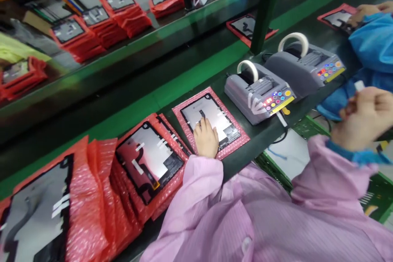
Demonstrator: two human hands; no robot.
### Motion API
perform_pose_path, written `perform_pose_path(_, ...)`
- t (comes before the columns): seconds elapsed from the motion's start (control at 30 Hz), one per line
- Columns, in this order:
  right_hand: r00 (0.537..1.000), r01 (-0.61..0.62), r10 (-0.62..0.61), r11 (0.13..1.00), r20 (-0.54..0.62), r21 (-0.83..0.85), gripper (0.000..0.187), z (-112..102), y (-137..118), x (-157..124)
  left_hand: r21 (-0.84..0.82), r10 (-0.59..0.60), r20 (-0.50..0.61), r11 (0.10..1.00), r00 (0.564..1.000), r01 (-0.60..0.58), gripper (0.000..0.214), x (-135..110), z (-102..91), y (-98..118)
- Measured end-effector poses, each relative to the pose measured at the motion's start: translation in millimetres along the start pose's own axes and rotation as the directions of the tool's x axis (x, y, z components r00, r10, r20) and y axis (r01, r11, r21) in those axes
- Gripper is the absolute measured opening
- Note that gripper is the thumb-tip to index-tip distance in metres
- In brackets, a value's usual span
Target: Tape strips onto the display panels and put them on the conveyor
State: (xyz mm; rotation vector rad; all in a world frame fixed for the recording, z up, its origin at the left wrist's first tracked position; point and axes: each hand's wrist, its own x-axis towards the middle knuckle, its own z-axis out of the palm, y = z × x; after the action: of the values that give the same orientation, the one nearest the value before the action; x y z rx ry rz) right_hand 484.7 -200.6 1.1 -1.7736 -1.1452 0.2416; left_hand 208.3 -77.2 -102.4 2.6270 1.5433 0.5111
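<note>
A flat display panel (225, 123) with a silvery back and black border lies on a pink bubble-wrap sheet (211, 95) in front of me. My left hand (207, 138) rests on it, fingers extended, fingertips at a black flex cable (202, 113). Off to the right, my right hand (365, 116) is raised over the bench's front edge, its fingers pinched on a short piece of white tape (359, 86). Left of my left hand, a similar panel (150, 151), its cable taped down with white strips, tops a stack of red bubble-wrap bags.
Two grey tape dispensers (260, 94) (307, 65) stand right of the panel; white strips hang from the nearer one. A large bagged stack (92, 196) fills the near left. Beyond a green post (267, 12), more stacks line a shelf. A co-worker's blue sleeve (373, 43) is at right.
</note>
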Motion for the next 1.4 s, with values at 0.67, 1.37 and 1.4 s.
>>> perform_pose_path(0.67,0.783,0.082,0.067,0.974,0.618,-0.210,0.016,247,-43,51,-0.155,-0.080,0.113,0.983,0.990,0.097,0.047,5,-7.4,-1)
perform_pose_path(1.37,0.752,0.275,0.125,0.833,0.648,-0.480,0.014,249,-71,49,-0.161,-0.111,0.155,0.978,0.982,0.136,0.044,13,-7.2,1)
perform_pose_path(1.4,0.765,0.264,0.150,0.814,0.626,-0.517,0.015,247,-71,50,-0.156,-0.111,0.154,0.979,0.982,0.135,0.045,14,-7.1,1)
